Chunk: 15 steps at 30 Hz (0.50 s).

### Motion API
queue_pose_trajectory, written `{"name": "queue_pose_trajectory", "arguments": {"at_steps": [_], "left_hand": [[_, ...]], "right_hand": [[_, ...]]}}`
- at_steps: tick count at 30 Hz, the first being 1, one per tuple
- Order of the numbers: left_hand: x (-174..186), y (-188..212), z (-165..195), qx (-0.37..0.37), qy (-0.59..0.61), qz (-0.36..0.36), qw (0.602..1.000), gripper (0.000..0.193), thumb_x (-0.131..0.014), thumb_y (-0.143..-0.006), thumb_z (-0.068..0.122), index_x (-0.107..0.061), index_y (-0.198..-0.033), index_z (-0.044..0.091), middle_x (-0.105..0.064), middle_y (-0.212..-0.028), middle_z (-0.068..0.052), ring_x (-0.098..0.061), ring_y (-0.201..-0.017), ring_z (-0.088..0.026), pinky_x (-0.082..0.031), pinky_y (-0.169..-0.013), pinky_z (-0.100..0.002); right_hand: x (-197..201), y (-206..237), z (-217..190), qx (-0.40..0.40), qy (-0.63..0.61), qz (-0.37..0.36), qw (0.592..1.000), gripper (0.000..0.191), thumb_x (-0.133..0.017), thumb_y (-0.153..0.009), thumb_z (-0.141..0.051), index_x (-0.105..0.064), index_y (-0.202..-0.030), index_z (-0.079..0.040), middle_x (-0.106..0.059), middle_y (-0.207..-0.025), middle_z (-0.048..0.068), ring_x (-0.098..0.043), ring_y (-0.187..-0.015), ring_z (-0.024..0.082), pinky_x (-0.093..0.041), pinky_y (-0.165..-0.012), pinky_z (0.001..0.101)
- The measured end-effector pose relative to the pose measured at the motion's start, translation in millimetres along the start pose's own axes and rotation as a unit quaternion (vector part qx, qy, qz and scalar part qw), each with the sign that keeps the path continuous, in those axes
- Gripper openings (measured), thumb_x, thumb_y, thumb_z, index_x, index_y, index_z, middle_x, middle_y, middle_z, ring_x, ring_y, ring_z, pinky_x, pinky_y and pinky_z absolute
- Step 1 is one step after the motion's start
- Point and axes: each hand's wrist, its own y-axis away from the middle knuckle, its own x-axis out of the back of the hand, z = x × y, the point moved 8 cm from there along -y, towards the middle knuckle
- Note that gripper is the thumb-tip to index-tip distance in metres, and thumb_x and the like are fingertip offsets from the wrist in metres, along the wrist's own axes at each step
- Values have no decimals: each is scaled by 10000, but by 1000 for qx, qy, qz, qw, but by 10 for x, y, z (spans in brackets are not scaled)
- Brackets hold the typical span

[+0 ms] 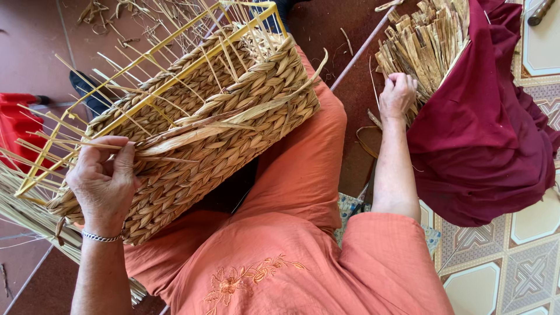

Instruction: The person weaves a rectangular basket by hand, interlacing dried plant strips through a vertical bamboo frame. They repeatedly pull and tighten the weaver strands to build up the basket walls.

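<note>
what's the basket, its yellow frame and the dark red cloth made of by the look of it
Basket: dried plant fibre, probably rush or seagrass, twisted into braided rows, matte tan. Yellow frame: thin rigid rods, likely painted metal wire, though coated plastic is possible. Dark red cloth: soft woven fabric, matte, falling in loose folds around the bundle of dried strips that the right hand reaches.

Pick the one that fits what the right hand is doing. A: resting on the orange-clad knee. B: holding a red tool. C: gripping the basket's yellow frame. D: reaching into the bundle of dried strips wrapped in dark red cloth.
D: the right hand is at the bundle of dried strips lying in the dark red cloth, while the left hand holds the woven basket.
</note>
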Motion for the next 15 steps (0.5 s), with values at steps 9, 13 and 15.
{"name": "queue_pose_trajectory", "arguments": {"at_steps": [9,13,15], "left_hand": [[-36,-4,5,16,15,6,1000,109,-711,-1085,48,-658,-1165,-2,-717,-931,-70,-660,-642,-83,-510,-506,-209],[-32,-14,14,14,20,11,1000,118,-711,-1075,50,-658,-1167,-2,-721,-944,-66,-662,-647,-75,-512,-507,-207],[-37,-21,4,16,39,13,999,125,-712,-1065,57,-656,-1164,4,-719,-943,-59,-657,-644,-71,-511,-501,-207]], "right_hand": [[-101,-259,-140,11,54,30,998,123,-783,-922,-148,-692,-1002,-127,-687,-896,79,-568,-836,239,-457,-751,395],[44,-242,-221,45,59,70,995,157,-797,-843,-119,-646,-867,-154,-645,-885,90,-563,-886,283,-439,-813,424],[98,-251,-356,85,7,71,994,171,-798,-847,-95,-633,-877,-129,-648,-924,94,-570,-922,288,-444,-839,420]]}}
